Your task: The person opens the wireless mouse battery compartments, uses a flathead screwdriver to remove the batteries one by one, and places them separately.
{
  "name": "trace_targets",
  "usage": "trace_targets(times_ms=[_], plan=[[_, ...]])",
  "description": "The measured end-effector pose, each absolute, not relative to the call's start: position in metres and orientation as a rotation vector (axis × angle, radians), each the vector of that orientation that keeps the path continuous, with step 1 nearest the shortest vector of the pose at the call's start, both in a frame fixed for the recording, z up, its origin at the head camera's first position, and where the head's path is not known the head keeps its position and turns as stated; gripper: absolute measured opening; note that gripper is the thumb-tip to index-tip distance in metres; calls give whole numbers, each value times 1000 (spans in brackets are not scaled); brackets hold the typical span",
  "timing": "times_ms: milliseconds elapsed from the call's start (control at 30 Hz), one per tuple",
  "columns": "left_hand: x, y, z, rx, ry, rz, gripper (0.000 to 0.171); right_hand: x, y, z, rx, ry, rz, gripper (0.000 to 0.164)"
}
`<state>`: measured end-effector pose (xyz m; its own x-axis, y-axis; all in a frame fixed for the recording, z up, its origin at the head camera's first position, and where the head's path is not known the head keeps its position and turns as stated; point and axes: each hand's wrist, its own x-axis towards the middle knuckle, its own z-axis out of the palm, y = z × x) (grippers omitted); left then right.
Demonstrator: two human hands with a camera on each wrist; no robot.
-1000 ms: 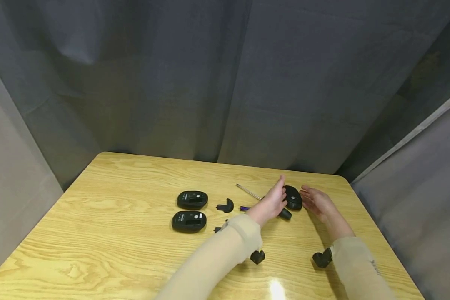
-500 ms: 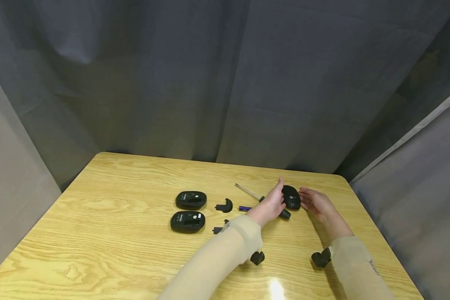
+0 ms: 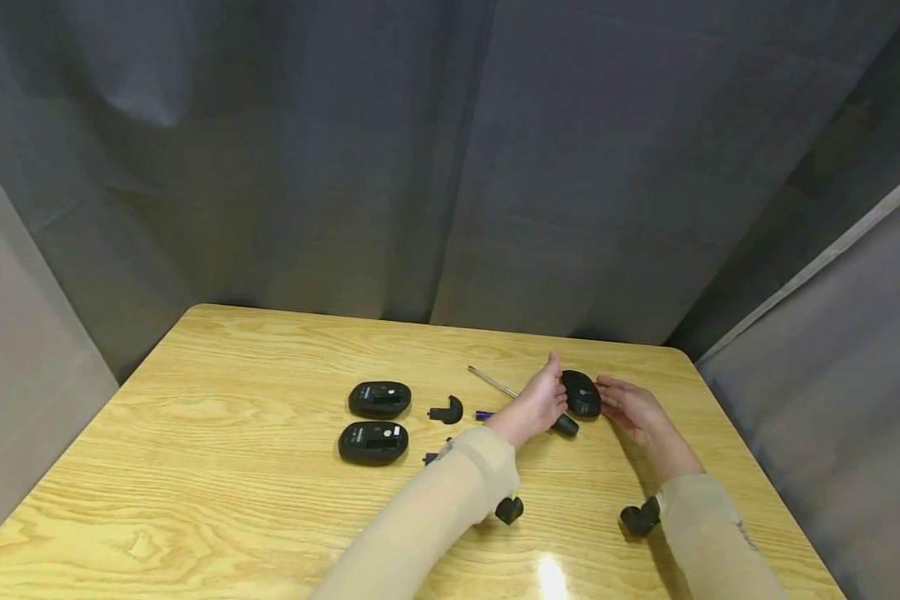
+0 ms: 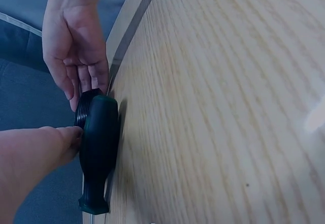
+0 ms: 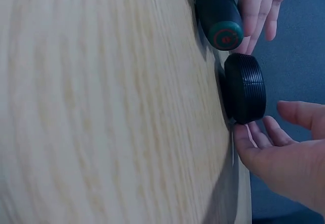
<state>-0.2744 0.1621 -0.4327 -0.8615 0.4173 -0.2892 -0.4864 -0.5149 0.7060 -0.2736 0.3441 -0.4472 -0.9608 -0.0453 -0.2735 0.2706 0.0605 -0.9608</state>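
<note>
At the far right of the table, a black computer mouse (image 3: 581, 394) sits between my two hands. My left hand (image 3: 537, 402) is on its left side, thumb pointing up, palm facing inward and fingers loosely extended. The right hand (image 3: 633, 407) mirrors it, with its fingertips right at the mouse's near edge in the right wrist view. That view also shows the mouse's ribbed side (image 5: 253, 88). A screwdriver lies beneath my left hand, its dark handle (image 4: 100, 137) close beside the mouse and its metal shaft (image 3: 491, 381) running toward the back left.
Two more black mice (image 3: 379, 400) lie bottom up at the middle left, with battery slots showing. Right of them are a small black hooked cover (image 3: 447, 410), another black piece (image 3: 431, 458) partly behind my left sleeve, and a purple battery (image 3: 483, 415). A dark curtain (image 3: 420, 167) hangs behind the table.
The head view has shifted slightly, so everything appears a little further left. The hands stay on either side of the mouse, and nothing has been picked up.
</note>
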Motion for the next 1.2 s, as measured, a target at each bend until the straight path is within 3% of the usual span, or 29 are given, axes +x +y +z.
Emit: trace_targets(times_ms=[600, 1000, 1200], plan=[[-274, 154, -422, -41, 1236, 2359, 68, -264, 339, -431, 402, 2086, -2177, 63], [-270, 155, -411, 41, 1555, 2281, 55, -258, 338, -413, 385, 2031, -2292, 67], [-265, 154, -409, 82, 1714, 2229, 58, -257, 336, -406, 379, 2005, -2344, 68]])
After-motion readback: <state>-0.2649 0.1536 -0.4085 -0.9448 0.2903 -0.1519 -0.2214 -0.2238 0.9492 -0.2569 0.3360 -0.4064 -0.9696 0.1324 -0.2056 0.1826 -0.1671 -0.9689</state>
